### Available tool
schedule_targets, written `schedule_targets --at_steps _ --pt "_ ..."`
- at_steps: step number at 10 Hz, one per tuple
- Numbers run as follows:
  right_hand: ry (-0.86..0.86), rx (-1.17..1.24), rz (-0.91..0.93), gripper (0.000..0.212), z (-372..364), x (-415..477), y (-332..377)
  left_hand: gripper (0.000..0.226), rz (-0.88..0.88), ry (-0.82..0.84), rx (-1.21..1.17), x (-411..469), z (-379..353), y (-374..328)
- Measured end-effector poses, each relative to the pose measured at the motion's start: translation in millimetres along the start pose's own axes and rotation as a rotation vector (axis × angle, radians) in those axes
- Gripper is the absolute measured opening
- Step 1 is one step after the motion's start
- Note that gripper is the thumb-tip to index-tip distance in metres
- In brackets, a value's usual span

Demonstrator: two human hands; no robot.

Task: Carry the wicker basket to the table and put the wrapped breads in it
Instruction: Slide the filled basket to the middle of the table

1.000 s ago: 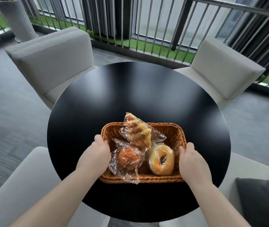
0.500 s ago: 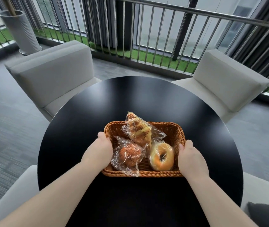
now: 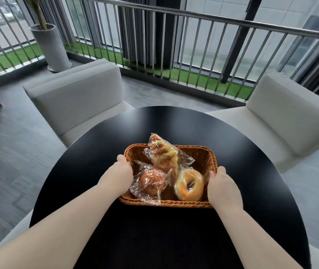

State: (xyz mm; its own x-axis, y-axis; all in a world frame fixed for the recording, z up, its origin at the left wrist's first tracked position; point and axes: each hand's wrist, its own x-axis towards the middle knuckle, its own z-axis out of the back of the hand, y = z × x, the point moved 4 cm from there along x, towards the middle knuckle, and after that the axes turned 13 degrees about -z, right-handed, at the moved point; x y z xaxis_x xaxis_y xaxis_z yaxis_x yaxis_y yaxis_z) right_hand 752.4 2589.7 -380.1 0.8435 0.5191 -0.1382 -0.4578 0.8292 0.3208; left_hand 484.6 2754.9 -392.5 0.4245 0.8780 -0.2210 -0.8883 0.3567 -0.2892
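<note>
Wicker basket (image 3: 203, 156) sits on the round black worktop (image 3: 96, 162), towards its near half. Three wrapped breads lie inside: a long pastry (image 3: 163, 154) leaning over the far rim, a round brown bun (image 3: 151, 180) at the near left with its wrapper spilling over the near rim, and a ring-shaped bread (image 3: 189, 185) at the near right.

Left hand (image 3: 118, 176) is closed on the basket's left rim, thumb on top. Right hand (image 3: 222, 188) is closed on the right rim likewise. Each grip holds the basket; the fingers below the rim are hidden.

Surroundings: a pale upholstered chair (image 3: 77, 98) beyond the worktop at far left, a second chair (image 3: 290, 113) at far right, neither touching the basket. A metal railing (image 3: 193, 35) runs behind both, with a strip of green turf (image 3: 203, 80) at its foot and a ribbed grey planter (image 3: 51, 47) in the far left corner. The rest of the worktop around the basket is bare black surface.

Against the earlier frames: both hands remain on the same rims and the breads lie as before; the view has tilted up, showing more railing and planter.
</note>
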Motion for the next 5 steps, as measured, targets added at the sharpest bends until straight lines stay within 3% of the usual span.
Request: schedule_targets --at_steps 3,5 --pt "0.037 0.015 0.052 0.025 1.8 26.7 10.7 0.013 0.071 -0.060 -0.063 7.6 -8.5 2.7" --pt "0.039 0.036 0.067 0.025 2.6 29.0 12.8 0.029 0.189 -0.104 -0.107 5.8 -4.6 -2.3"
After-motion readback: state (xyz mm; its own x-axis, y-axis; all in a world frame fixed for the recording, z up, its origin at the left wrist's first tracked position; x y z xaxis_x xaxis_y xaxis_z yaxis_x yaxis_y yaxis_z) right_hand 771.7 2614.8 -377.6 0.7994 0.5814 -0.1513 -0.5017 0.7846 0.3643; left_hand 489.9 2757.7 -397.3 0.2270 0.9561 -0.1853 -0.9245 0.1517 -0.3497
